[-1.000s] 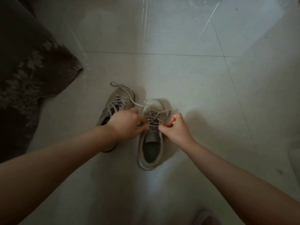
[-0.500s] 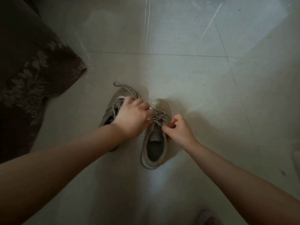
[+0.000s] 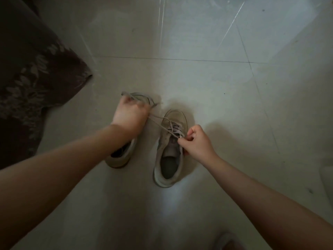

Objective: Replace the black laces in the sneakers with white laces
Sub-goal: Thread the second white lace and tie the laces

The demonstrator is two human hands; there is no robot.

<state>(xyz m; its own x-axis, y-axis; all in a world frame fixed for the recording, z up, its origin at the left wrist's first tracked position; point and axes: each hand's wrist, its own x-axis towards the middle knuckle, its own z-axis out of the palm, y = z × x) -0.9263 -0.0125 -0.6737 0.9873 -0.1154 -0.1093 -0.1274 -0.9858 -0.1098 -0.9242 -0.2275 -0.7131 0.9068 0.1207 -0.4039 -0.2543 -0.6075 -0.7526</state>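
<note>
Now: white lace (image 3: 158, 121) strung taut over right sneaker (image 3: 170, 148) on tiled floor (image 3: 225, 105). Left hand (image 3: 129, 114) grips one end, pulling away; right hand (image 3: 196, 141) pinches other at eyelets. Likely tightening step; next needs even tension. Left sneaker (image 3: 120, 156) just beside.

sneakers (image 3: 168, 154): 2 | white laces (image 3: 163, 126): 2 | hands (image 3: 197, 141): 2 | dark patterned cloth (image 3: 36, 74): 1

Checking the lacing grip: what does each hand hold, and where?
Left hand grips a pale lace running from the right sneaker, out along its free length. Right hand pinches a lace strand at the eyelets.
</note>
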